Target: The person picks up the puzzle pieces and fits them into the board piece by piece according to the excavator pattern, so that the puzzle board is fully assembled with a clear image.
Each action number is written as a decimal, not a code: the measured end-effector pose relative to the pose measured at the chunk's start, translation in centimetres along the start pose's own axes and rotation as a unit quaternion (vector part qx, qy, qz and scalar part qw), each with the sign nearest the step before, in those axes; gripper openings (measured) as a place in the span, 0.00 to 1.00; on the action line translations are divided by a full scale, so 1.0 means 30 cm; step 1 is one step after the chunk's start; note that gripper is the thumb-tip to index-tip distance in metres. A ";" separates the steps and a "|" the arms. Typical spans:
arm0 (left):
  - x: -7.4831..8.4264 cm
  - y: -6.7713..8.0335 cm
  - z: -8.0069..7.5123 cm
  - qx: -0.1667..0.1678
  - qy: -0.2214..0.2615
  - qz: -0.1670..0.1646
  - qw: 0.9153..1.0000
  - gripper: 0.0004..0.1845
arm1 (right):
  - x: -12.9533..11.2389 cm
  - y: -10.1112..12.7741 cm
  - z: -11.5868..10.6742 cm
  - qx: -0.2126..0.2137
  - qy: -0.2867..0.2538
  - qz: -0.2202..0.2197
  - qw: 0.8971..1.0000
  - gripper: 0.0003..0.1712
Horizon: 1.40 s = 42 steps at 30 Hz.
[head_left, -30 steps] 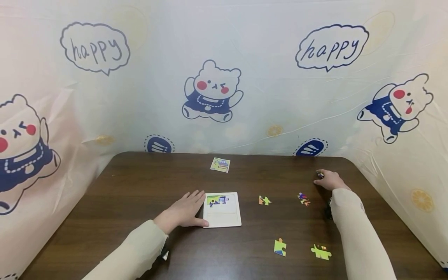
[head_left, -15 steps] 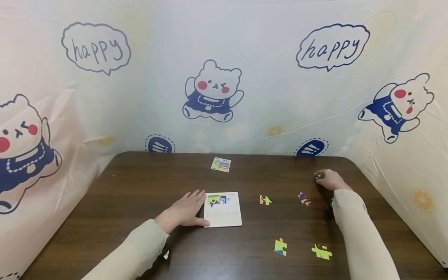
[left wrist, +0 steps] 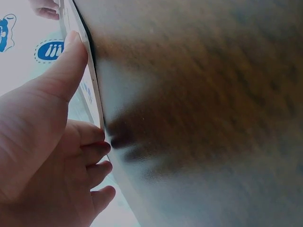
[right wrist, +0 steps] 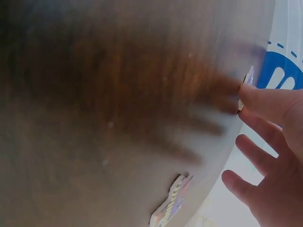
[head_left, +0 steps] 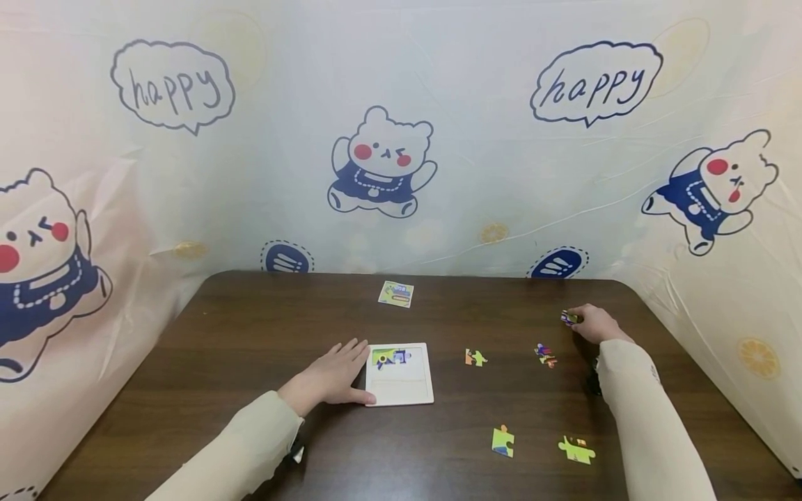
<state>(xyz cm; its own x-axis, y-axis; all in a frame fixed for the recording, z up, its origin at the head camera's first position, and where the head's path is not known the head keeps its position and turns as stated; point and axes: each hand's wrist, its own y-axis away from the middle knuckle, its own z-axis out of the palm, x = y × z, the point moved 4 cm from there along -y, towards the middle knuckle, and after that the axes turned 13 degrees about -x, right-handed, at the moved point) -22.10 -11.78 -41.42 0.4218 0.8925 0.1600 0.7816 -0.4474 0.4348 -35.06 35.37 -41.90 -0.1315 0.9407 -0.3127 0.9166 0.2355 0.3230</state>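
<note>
1. Since a second ago the right hand (head_left: 594, 323) has barely shifted along the far right of the worktop (head_left: 238, 334); the small puzzle piece (head_left: 569, 318) at its fingertips now sits slightly raised and turned. The left hand (head_left: 331, 376) has stayed put.
2. The right hand pinches that small piece between thumb and fingertip, with the other fingers loosely spread, as the right wrist view shows. The piece is near the back right corner of the worktop.
3. The left hand lies flat with straight fingers, holding nothing; its thumb and fingers press against the left edge of the white puzzle tray (head_left: 401, 390).
4. There is one tray, with one fitted patch of picture (head_left: 390, 358) in its upper left; the remainder of it is bare white.
5. Loose pieces lying on the worktop number four: an orange-and-green piece (head_left: 475, 358) right of the tray, a purple-and-red piece (head_left: 544, 354) just beside the right wrist, a green-and-blue piece (head_left: 502, 442) nearer the front, and a yellow-green piece (head_left: 576, 450) beside the right sleeve (head_left: 645, 417).
6. One small picture card (head_left: 395, 293) lies at the back, well apart from the tray.
7. A printed plastic sheet (head_left: 489, 174) with bears and "happy" bubbles walls in three sides.
8. Between the held piece and the tray lie the orange-and-green and purple-and-red pieces.
</note>
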 end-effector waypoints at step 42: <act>-0.002 0.001 0.001 0.000 0.001 0.004 1.000 0.50 | -0.226 -0.042 -0.047 0.102 -0.049 -0.115 0.987 0.18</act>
<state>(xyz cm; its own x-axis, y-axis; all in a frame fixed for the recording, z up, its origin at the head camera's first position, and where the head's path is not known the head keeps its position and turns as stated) -22.09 -11.84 -41.44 0.4264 0.8894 0.1649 0.7786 -0.4537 0.4336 -35.86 29.03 -38.91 -0.3177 0.8372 -0.4451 0.9246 0.3776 0.0502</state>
